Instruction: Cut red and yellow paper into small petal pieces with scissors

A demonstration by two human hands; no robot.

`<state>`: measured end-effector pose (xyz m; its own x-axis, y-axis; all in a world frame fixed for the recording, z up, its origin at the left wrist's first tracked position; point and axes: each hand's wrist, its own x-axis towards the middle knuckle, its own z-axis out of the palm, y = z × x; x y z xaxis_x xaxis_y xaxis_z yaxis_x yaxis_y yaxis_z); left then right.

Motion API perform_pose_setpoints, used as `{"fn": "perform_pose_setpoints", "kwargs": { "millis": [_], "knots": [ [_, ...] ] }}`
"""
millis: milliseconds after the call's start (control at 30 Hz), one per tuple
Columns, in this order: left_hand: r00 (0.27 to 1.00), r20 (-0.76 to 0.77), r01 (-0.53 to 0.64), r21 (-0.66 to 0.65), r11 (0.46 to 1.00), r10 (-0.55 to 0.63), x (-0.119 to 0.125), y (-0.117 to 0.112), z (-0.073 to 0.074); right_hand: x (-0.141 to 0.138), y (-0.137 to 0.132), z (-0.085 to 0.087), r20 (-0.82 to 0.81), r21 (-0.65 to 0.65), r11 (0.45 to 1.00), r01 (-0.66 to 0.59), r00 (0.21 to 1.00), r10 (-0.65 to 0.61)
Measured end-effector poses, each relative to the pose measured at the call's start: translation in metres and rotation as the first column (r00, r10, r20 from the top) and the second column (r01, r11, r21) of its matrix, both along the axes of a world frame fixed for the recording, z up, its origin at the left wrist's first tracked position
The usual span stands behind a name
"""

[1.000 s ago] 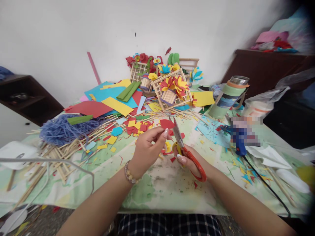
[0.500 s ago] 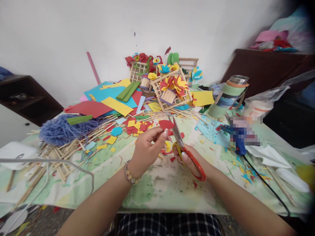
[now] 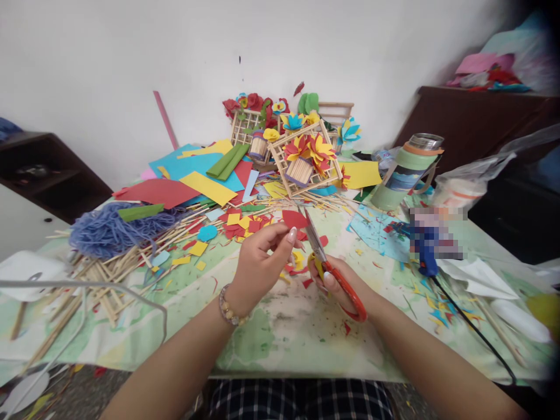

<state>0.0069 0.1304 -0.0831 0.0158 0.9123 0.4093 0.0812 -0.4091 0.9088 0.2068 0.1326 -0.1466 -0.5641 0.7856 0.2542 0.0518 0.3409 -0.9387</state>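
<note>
My left hand pinches a small petal-shaped piece of red paper between thumb and fingers. In my right hand is a pair of scissors with red and yellow handles. The blades point up and away, right beside the paper's right edge; whether they touch it I cannot tell. Beyond my left hand lie small red and yellow paper pieces and a blue scalloped paper disc.
Farther back stand stick frames with paper flowers beside coloured sheets. Purple yarn and thin sticks lie left. At right are a green bottle and a blue glue gun with a black cord.
The red paper and the scissors have shifted only slightly. Both hands keep their hold, and the rest of the table looks the same.
</note>
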Motion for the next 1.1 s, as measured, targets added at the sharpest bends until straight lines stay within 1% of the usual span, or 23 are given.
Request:
{"fn": "perform_pose_setpoints", "kwargs": {
  "millis": [300, 667, 1100],
  "knots": [
    [1.000, 0.011, 0.006, -0.013, 1.000, -0.006, -0.0002, 0.0010, 0.0005, -0.0003, 0.0000, -0.0008, -0.011, 0.000, 1.000, 0.011, 1.000, -0.011],
    [0.998, 0.059, -0.006, -0.043, 0.999, 0.009, -0.0011, 0.0021, -0.0015, -0.0011, -0.0008, 0.0057, 0.051, 0.008, 0.999, 0.040, 0.998, -0.040],
    [0.996, 0.076, -0.033, -0.035, 0.999, 0.035, -0.0013, 0.0046, -0.0009, -0.0020, -0.0016, 0.0058, 0.054, -0.047, 0.997, 0.055, 0.997, -0.052]
  ]
}}
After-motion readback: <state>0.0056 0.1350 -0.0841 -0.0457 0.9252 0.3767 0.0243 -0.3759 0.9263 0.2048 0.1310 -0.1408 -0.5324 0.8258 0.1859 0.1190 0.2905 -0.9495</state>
